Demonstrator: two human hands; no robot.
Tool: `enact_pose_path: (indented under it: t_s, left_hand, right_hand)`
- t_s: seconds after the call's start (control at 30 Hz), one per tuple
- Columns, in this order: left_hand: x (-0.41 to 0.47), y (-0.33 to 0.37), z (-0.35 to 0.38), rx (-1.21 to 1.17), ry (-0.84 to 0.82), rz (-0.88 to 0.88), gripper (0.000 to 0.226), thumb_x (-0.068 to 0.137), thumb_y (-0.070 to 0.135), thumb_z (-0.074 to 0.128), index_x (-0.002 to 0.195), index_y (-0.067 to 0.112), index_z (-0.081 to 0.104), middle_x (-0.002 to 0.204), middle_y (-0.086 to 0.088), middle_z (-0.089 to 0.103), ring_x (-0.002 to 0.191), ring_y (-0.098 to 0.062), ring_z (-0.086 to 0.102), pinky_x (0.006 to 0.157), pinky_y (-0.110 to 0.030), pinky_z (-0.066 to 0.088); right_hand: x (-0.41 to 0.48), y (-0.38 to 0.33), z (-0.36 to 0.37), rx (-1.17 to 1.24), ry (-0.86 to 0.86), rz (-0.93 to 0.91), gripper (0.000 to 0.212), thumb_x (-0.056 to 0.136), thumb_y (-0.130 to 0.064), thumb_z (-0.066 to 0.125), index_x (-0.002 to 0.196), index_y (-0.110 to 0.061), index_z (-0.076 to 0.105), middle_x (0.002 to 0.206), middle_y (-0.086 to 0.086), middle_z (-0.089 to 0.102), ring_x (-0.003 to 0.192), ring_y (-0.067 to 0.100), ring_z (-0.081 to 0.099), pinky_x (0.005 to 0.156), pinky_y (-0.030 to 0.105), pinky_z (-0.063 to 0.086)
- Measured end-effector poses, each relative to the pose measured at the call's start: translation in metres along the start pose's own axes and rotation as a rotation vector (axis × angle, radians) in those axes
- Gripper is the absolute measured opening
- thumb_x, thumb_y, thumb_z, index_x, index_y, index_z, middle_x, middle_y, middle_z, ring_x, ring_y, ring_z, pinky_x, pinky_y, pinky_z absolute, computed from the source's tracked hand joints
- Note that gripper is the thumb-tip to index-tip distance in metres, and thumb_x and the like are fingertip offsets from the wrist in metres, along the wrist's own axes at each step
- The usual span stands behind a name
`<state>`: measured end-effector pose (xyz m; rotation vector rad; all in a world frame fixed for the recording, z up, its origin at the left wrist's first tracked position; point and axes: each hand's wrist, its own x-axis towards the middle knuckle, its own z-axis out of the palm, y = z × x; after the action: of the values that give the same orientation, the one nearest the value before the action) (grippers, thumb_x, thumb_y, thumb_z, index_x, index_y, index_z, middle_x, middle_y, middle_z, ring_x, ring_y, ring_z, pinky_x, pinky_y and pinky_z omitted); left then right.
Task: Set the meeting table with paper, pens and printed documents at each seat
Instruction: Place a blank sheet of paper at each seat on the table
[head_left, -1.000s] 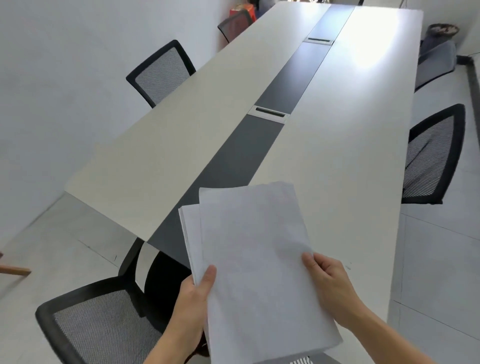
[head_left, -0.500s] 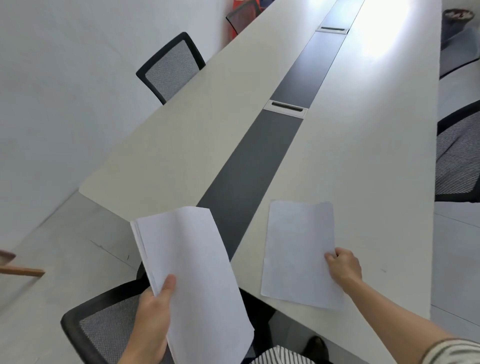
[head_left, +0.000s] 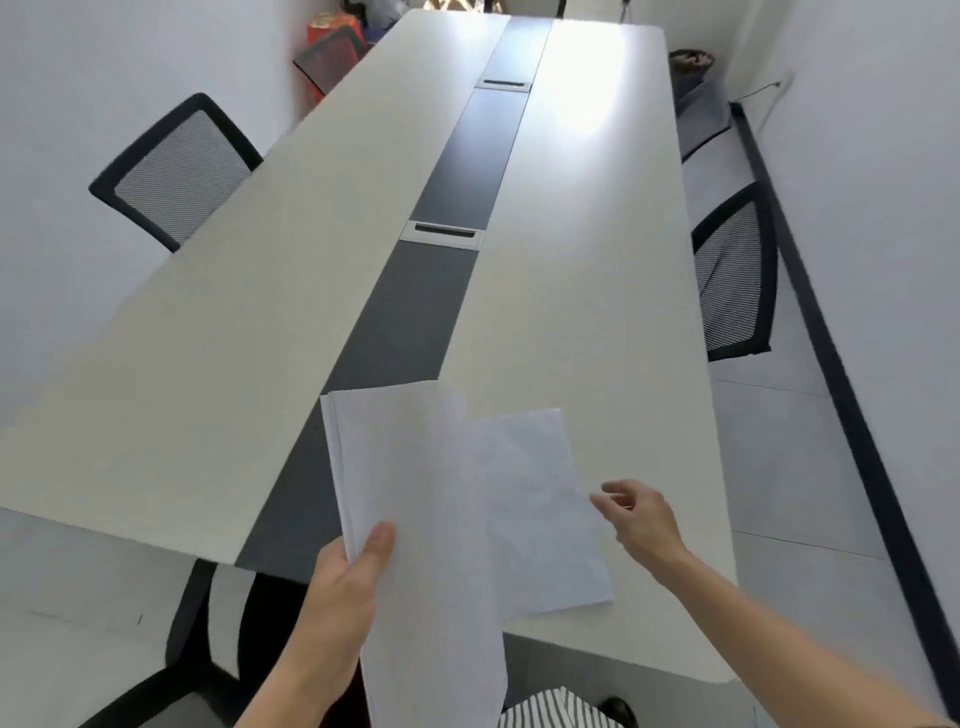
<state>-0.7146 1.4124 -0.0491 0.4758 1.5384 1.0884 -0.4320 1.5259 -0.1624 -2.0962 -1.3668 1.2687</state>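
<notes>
Head view: left hand (head_left: 343, 597) grips the paper stack (head_left: 415, 493), right hand (head_left: 641, 519) hovers loose-fingered beside 1 sheet (head_left: 540, 509) on the table (head_left: 597, 260).

The right hand (head_left: 641, 519) no longer pinches the single sheet (head_left: 545, 519); it now hovers just off the sheet's right edge, fingers loose. The sheet lies flat alone on the table (head_left: 597, 260), near the near edge. The left hand (head_left: 337, 597) has brought the paper stack (head_left: 415, 493) rightward, so the stack now overlaps the sheet's left side in view.
</notes>
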Motion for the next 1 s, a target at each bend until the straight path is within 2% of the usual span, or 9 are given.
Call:
enact_pose_path:
  t_s: [0.13,0.23,0.3,0.43,0.5,0.63,0.8,0.9,1.0]
  left_hand:
    - [-0.002,0.011,0.056,0.044,-0.187,0.007,0.031,0.089,0.029,0.055,0.105,0.005,0.067,0.097,-0.011,0.076,0.088,-0.029,0.073,0.073,-0.040,0.057]
    - [-0.008,0.011,0.098,0.096,-0.291,0.009,0.032,0.087,0.031,0.055,0.104,0.007,0.068,0.097,-0.010,0.077,0.089,-0.027,0.073,0.079,-0.042,0.055]
    - [-0.016,0.007,0.130,0.149,-0.340,0.012,0.028,0.090,0.030,0.054,0.100,0.007,0.069,0.093,-0.009,0.077,0.085,-0.025,0.074,0.076,-0.040,0.055]
    - [-0.031,-0.012,0.192,0.248,-0.386,0.011,0.029,0.093,0.027,0.052,0.099,0.003,0.069,0.091,-0.014,0.077,0.082,-0.028,0.074,0.067,-0.037,0.058]
    - [-0.043,-0.026,0.224,0.280,-0.405,-0.003,0.029,0.095,0.024,0.051,0.099,0.001,0.069,0.092,-0.016,0.076,0.080,-0.029,0.074,0.064,-0.035,0.059]
    - [-0.077,-0.059,0.295,0.291,-0.446,-0.057,0.025,0.094,0.022,0.053,0.098,0.003,0.069,0.091,-0.014,0.077,0.081,-0.029,0.074,0.066,-0.036,0.060]
    - [-0.101,-0.091,0.375,0.333,-0.453,-0.087,0.027,0.095,0.020,0.053,0.100,-0.002,0.069,0.093,-0.018,0.076,0.083,-0.032,0.073,0.076,-0.043,0.058]
    - [-0.101,-0.093,0.412,0.350,-0.457,-0.087,0.026,0.095,0.020,0.052,0.098,0.000,0.069,0.090,-0.015,0.076,0.078,-0.028,0.074,0.074,-0.043,0.058]
    - [-0.090,-0.091,0.447,0.354,-0.468,-0.102,0.026,0.095,0.023,0.052,0.098,0.004,0.070,0.092,-0.013,0.077,0.083,-0.029,0.074,0.079,-0.044,0.055]
  right_hand:
    - [-0.046,-0.001,-0.040,0.354,-0.104,-0.010,0.030,0.095,-0.036,0.057,0.112,-0.012,0.066,0.100,0.005,0.074,0.093,0.020,0.071,0.085,0.043,0.056]
    - [-0.072,0.012,-0.068,0.592,-0.191,0.036,0.040,0.098,-0.046,0.046,0.112,-0.015,0.067,0.105,0.010,0.075,0.096,0.023,0.072,0.091,0.044,0.053]
    - [-0.086,0.027,-0.088,0.741,-0.224,0.058,0.044,0.096,-0.046,0.049,0.114,-0.011,0.068,0.104,0.016,0.074,0.091,0.027,0.071,0.088,0.043,0.053]
    - [-0.109,0.069,-0.134,0.880,-0.068,0.059,0.048,0.075,-0.026,0.080,0.113,-0.001,0.062,0.101,0.014,0.076,0.083,0.028,0.072,0.074,0.038,0.058]
    - [-0.117,0.095,-0.166,0.923,0.057,0.058,0.042,0.073,-0.018,0.079,0.107,0.002,0.064,0.100,0.017,0.075,0.088,0.034,0.073,0.079,0.044,0.059]
    - [-0.132,0.150,-0.236,0.917,0.198,0.011,0.018,0.080,-0.010,0.074,0.091,0.004,0.070,0.093,0.018,0.076,0.082,0.033,0.074,0.073,0.040,0.061]
    - [-0.134,0.206,-0.302,0.986,0.265,0.028,0.025,0.077,-0.014,0.076,0.091,0.006,0.069,0.093,0.021,0.075,0.083,0.038,0.072,0.079,0.050,0.060]
    - [-0.124,0.227,-0.328,1.095,0.290,0.055,0.022,0.079,-0.012,0.073,0.095,0.003,0.067,0.092,0.019,0.076,0.079,0.035,0.073,0.070,0.042,0.060]
    - [-0.100,0.239,-0.350,1.086,0.349,0.083,0.020,0.076,-0.013,0.076,0.086,0.002,0.067,0.085,0.020,0.075,0.071,0.031,0.072,0.066,0.038,0.059]
